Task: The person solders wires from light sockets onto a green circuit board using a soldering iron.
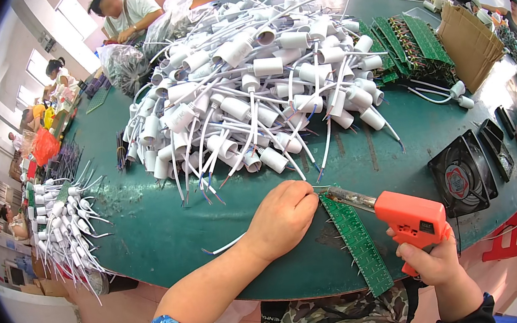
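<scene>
My left hand (283,216) rests on the green table, fingers pinched on a thin white wire (227,245) at the top end of a long green circuit board strip (356,243). My right hand (435,262) grips an orange gun-shaped soldering iron (407,217), whose metal tip (340,193) points left and touches the top of the strip beside my left fingertips. The strip lies lengthwise toward the near table edge.
A big heap of white lamp sockets with wires (250,91) fills the table (149,220) behind my hands. More wired sockets (63,224) lie left. Stacked green boards (406,46), cardboard (470,45) and a black fan (463,172) sit right. Other people work at the far side.
</scene>
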Action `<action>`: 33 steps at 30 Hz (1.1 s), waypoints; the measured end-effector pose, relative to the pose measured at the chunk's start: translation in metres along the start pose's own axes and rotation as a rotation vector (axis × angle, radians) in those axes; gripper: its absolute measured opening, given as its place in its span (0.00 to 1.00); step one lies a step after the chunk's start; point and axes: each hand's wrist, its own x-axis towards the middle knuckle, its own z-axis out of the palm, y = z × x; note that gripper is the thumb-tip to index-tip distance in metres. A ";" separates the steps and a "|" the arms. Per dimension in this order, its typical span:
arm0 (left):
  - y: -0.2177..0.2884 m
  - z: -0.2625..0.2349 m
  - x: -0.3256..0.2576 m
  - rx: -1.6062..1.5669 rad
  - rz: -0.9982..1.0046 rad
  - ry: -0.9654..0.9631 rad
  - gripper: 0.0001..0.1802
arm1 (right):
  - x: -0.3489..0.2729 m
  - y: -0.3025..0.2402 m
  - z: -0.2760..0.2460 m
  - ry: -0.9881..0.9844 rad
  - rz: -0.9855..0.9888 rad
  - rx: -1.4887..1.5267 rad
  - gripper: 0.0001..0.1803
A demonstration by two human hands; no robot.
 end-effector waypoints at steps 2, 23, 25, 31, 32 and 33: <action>0.000 0.000 0.000 -0.002 0.000 0.000 0.08 | 0.000 0.001 -0.001 -0.001 -0.005 -0.018 0.23; 0.000 0.000 -0.003 0.003 0.002 -0.007 0.12 | -0.023 -0.005 -0.015 0.127 -0.035 0.063 0.27; 0.000 0.000 -0.004 0.014 0.002 0.001 0.12 | -0.028 -0.002 -0.019 0.154 -0.081 0.017 0.28; 0.000 0.003 -0.004 0.001 0.006 0.003 0.12 | -0.037 -0.003 -0.023 0.204 -0.103 -0.010 0.29; 0.000 0.004 -0.004 -0.002 0.007 0.007 0.12 | -0.038 -0.003 -0.023 0.201 -0.108 -0.003 0.29; 0.000 0.004 -0.005 -0.005 0.010 0.010 0.12 | -0.040 -0.002 -0.023 0.213 -0.101 0.010 0.29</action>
